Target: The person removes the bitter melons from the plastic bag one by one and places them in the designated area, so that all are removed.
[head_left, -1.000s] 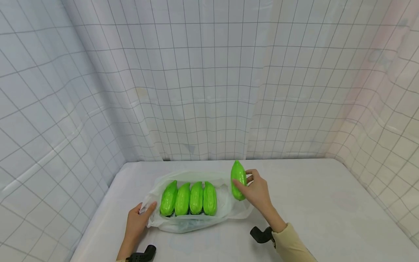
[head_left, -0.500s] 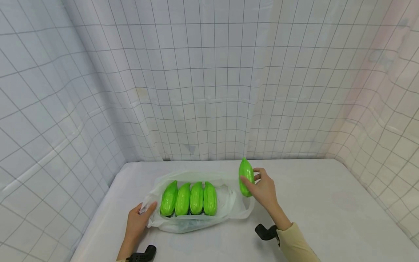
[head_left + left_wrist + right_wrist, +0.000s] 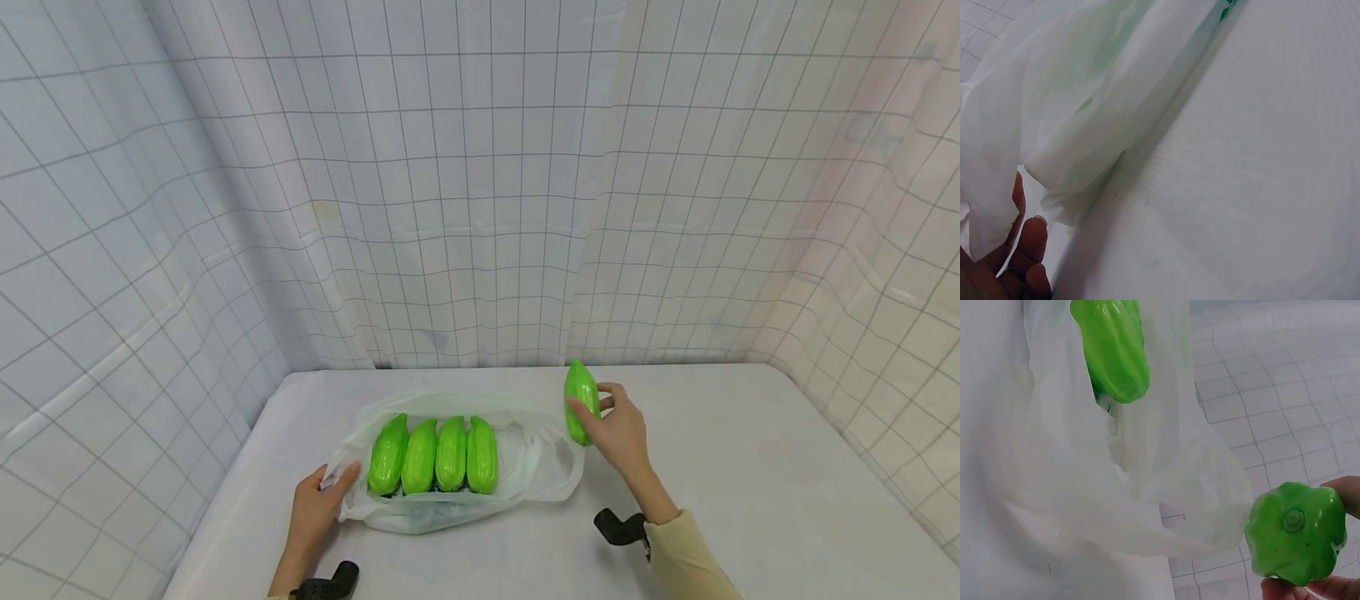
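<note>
Head view: right hand (image 3: 621, 433) gripping gourd (image 3: 581, 402), farther right; left hand (image 3: 318, 504) pinching bag (image 3: 540, 458).

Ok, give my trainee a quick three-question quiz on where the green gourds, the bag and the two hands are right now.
1. How many green gourds lie side by side in the white plastic bag?
2. True or false: the right hand holds a fifth gourd over the middle of the bag.
3. What does the left hand grip? A) a gourd B) the bag's left edge C) nothing

Key:
1. Four.
2. False: that gourd is held beyond the bag's right edge, above the table.
3. B.
</note>
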`<state>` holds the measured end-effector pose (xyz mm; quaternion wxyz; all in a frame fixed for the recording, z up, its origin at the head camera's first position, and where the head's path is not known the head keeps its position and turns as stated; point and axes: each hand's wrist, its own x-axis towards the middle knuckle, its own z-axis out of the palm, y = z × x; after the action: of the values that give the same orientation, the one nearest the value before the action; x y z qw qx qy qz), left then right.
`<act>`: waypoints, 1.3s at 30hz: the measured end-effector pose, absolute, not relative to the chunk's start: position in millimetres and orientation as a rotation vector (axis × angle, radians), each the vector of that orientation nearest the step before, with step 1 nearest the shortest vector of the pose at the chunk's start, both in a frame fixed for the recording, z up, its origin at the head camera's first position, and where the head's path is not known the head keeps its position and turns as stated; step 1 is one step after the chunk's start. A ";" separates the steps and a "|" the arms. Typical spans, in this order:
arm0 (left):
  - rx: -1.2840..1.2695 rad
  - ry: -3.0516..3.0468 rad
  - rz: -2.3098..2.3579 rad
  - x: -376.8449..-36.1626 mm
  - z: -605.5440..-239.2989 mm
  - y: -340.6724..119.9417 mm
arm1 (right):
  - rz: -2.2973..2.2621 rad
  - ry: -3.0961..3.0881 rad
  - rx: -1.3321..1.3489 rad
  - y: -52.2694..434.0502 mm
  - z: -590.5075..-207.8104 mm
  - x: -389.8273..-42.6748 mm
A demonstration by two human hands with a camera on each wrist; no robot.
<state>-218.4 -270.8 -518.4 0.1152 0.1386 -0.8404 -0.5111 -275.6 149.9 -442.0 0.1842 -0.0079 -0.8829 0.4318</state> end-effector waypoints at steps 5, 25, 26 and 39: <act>0.399 -2.458 -1.499 -218.4 -518.4 -270.9 | 1.222 -2.486 -0.043 156.0 -444.2 -276.8; 0.395 -2.461 -1.493 -219.1 -520.3 -271.3 | 1.185 -2.607 -0.130 176.0 -458.9 -282.1; 0.394 -2.461 -1.493 -219.0 -520.3 -271.4 | 1.184 -2.612 -0.134 176.9 -459.4 -282.1; 0.406 -2.464 -1.487 -219.5 -520.8 -271.3 | 1.130 -2.677 -0.153 182.3 -470.7 -282.7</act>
<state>-219.5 -271.3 -520.8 0.1173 0.1387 -0.8419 -0.5081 -282.7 182.3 -470.7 0.1159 -0.0521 -0.9138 0.3858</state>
